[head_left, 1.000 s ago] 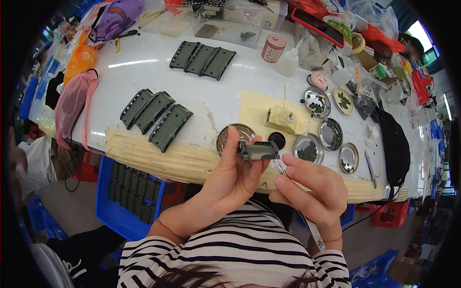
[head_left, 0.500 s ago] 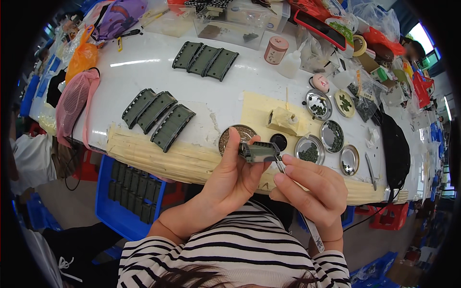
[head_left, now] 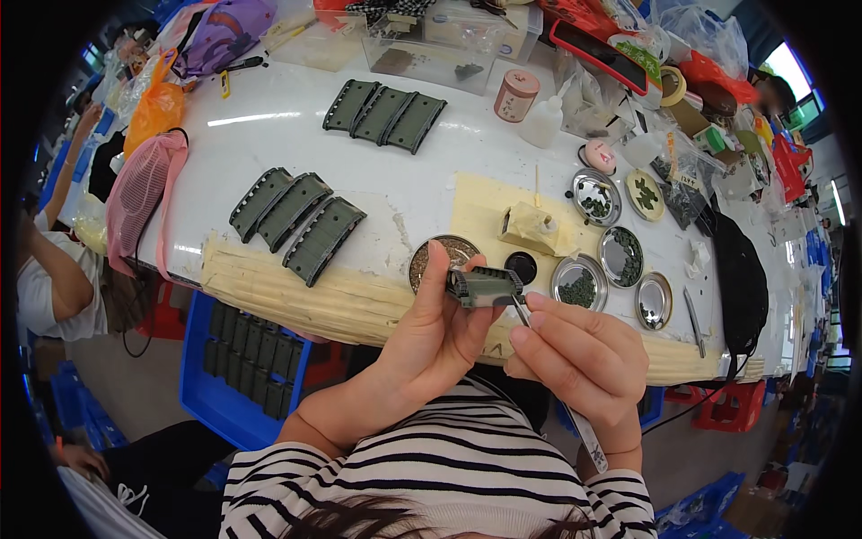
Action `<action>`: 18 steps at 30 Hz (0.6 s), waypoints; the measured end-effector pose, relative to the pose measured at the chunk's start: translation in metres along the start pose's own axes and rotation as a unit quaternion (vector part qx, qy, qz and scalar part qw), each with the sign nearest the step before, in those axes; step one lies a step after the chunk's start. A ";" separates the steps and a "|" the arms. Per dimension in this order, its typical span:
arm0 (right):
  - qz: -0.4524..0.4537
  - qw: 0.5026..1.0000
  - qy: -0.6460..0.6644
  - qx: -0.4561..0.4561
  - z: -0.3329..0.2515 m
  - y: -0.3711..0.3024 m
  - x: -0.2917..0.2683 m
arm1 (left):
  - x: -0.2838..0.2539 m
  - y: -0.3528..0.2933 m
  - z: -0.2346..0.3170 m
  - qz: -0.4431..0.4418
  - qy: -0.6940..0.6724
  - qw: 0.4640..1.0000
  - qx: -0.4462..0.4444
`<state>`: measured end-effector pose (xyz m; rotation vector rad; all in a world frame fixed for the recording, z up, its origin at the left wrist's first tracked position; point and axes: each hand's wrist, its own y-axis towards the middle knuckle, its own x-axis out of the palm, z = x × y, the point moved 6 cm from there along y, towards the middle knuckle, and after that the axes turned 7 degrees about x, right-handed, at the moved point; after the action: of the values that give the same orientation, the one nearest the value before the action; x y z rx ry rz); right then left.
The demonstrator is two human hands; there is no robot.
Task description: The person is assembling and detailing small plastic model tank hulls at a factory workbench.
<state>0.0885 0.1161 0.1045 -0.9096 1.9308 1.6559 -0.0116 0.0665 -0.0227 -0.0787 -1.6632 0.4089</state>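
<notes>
My left hand [head_left: 422, 346] grips a small dark green moulded part [head_left: 485, 287] between thumb and fingers, above the table's front edge. A pale brownish patch shows on its near side. In my right hand [head_left: 588, 355] is a pair of metal tweezers [head_left: 588, 443], pinched near the tips, which meet the part's right end. Whether the tips hold a tiny piece is too small to tell. Just beyond the part stand a dish of brown grains [head_left: 437, 251] and a round black cap [head_left: 521, 267]. To the right, a metal dish [head_left: 603, 286] carries small green bits.
Similar green parts stand in two groups, one nearer [head_left: 323, 242] and one farther [head_left: 384, 117]. A blue crate [head_left: 199, 377] of more parts is low at left. Several small dishes, a squeeze bottle [head_left: 541, 121] and a red-edged phone [head_left: 599, 56] lie right. A person's arm [head_left: 67, 278] shows far left.
The tweezers and my right hand have shifted slightly left against the part's right end. My left hand stays almost still. At far left, another person's arm and hand have come into view.
</notes>
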 end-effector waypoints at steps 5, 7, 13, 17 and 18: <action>0.025 0.998 0.051 0.033 0.004 0.000 -0.006 | 0.004 -0.002 -0.003 -0.015 -0.036 0.999 -0.034; 0.060 0.984 0.142 0.084 0.010 -0.002 -0.015 | 0.005 -0.001 -0.005 -0.019 -0.065 0.996 -0.051; 0.095 0.973 0.119 0.174 0.029 -0.008 -0.001 | 0.012 -0.001 -0.009 -0.028 -0.016 0.998 -0.053; 0.073 0.962 0.153 0.214 0.033 -0.004 0.011 | 0.016 -0.001 -0.015 -0.017 0.019 0.999 -0.041; 0.055 0.959 0.166 0.224 0.033 -0.004 0.012 | 0.014 -0.002 -0.015 -0.009 0.020 0.999 -0.036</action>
<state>0.0804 0.1454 0.0871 -0.9481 2.4854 1.0866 0.0017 0.0725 -0.0076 -0.1243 -1.6390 0.3312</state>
